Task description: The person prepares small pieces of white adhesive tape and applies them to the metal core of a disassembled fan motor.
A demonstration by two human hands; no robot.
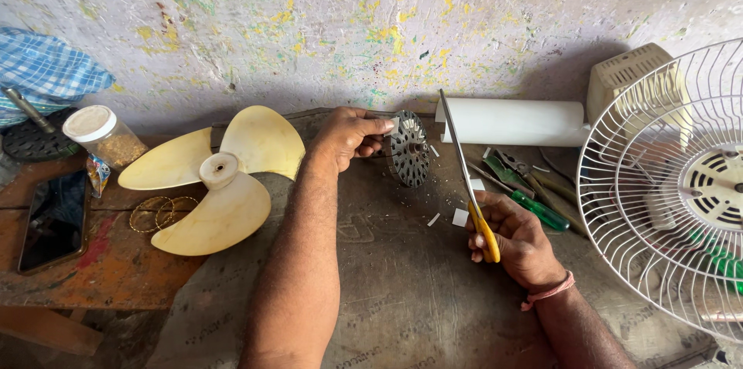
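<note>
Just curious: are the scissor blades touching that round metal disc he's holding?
Apart. The head view shows bare table between the scissors and the metal disc held by the left hand.

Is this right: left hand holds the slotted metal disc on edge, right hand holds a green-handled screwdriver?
Not quite. In the head view the right hand holds yellow-handled scissors, blades pointing up and away. The green-handled screwdriver lies on the bench beside that hand. The rest stands: the left hand holds the slotted metal disc on edge.
</note>
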